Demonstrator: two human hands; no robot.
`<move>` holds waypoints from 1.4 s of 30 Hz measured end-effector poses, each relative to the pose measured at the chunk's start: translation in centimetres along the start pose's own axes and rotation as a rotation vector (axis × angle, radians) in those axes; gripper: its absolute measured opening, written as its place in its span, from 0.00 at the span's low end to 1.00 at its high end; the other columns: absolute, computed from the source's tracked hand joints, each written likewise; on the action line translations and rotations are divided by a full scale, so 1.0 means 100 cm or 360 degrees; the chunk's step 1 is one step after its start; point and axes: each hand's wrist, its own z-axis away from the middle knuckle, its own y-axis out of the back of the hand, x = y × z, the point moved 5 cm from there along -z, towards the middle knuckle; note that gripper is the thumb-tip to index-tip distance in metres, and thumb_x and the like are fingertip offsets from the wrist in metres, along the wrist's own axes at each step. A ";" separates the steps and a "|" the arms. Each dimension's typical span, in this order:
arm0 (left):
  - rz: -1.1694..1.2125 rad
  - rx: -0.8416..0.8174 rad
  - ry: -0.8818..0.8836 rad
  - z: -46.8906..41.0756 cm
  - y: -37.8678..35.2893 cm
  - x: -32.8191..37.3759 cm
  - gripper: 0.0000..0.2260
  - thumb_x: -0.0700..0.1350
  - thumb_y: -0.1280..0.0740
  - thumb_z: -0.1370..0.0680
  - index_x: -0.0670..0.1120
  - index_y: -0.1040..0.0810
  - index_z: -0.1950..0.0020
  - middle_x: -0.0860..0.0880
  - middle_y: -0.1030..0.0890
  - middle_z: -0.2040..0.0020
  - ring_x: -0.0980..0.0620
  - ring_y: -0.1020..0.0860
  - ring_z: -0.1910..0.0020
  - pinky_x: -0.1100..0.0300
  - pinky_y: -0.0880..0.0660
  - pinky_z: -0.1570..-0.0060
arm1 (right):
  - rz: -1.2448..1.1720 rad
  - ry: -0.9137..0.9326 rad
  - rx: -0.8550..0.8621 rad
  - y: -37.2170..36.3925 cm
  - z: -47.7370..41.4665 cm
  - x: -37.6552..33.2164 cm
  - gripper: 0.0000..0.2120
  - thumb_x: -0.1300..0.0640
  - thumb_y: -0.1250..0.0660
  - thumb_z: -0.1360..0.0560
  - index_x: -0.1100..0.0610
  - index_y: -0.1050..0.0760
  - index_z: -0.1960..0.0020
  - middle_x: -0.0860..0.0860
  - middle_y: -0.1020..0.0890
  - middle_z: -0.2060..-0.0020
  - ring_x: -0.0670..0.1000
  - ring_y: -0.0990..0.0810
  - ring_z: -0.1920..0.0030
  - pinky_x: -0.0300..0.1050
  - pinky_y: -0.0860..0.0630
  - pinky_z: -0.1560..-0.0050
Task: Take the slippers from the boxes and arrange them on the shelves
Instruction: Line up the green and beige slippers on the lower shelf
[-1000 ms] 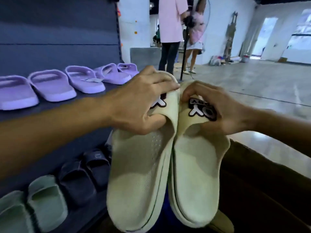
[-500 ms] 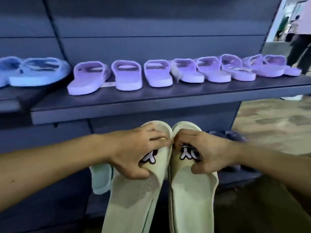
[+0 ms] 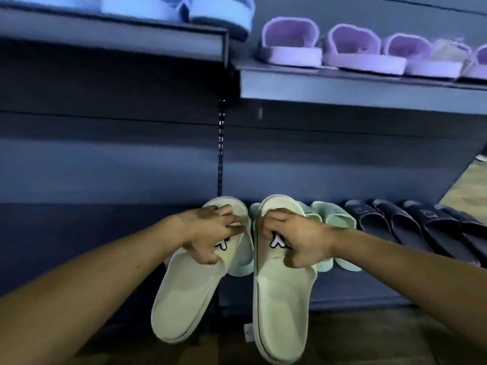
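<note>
The left hand (image 3: pixel 210 234) grips the strap of the left cream slipper (image 3: pixel 184 293), fingers curled over the top of the strap and the thumb tucked against its lower edge. The right hand (image 3: pixel 299 239) clasps the strap of the right cream slipper (image 3: pixel 282 309) the same way. Each strap carries a black-and-white letter patch, partly covered by the fingers. Both slippers are held side by side with toes up toward the lower shelf (image 3: pixel 363 291) and heels hanging down; whether either toe touches the shelf cannot be told. A small white tag (image 3: pixel 247 331) hangs at the inner edge of the right slipper.

The lower shelf holds mint green slippers (image 3: pixel 334 219) just behind the right hand, and a row of black slippers (image 3: pixel 395 227) to their right. Above, the upper right shelf (image 3: pixel 342 93) carries a row of purple slippers (image 3: pixel 290 40). The upper left shelf (image 3: pixel 105 35), set slightly higher, carries light blue slippers (image 3: pixel 216 11). A slotted metal upright (image 3: pixel 220 154) runs down the back panel between the two shelf bays, ending just above the left slipper's toe.
</note>
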 end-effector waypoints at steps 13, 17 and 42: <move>0.0608 0.0068 0.0716 0.060 -0.117 -0.133 0.34 0.53 0.36 0.26 0.49 0.47 0.24 0.51 0.45 0.23 0.47 0.46 0.26 0.54 0.43 0.28 | 0.0029 0.0090 -0.0325 -0.065 -0.144 -0.043 0.18 0.69 0.35 0.39 0.53 0.36 0.57 0.47 0.34 0.56 0.49 0.34 0.54 0.36 0.37 0.59; 0.0712 0.0187 0.0728 0.058 -0.126 -0.149 0.33 0.51 0.36 0.26 0.50 0.46 0.24 0.51 0.46 0.23 0.48 0.47 0.26 0.59 0.47 0.27 | -0.0006 0.0053 -0.0299 -0.073 -0.182 -0.041 0.18 0.69 0.34 0.40 0.53 0.37 0.57 0.47 0.34 0.56 0.48 0.35 0.56 0.29 0.38 0.64; 0.0903 0.0111 0.1534 0.082 -0.189 -0.161 0.23 0.56 0.43 0.21 0.45 0.37 0.30 0.43 0.31 0.35 0.40 0.29 0.38 0.50 0.28 0.44 | -0.0066 -0.0917 0.0088 -0.110 -0.225 -0.037 0.22 0.56 0.38 0.23 0.53 0.37 0.30 0.54 0.37 0.33 0.60 0.34 0.35 0.46 0.36 0.35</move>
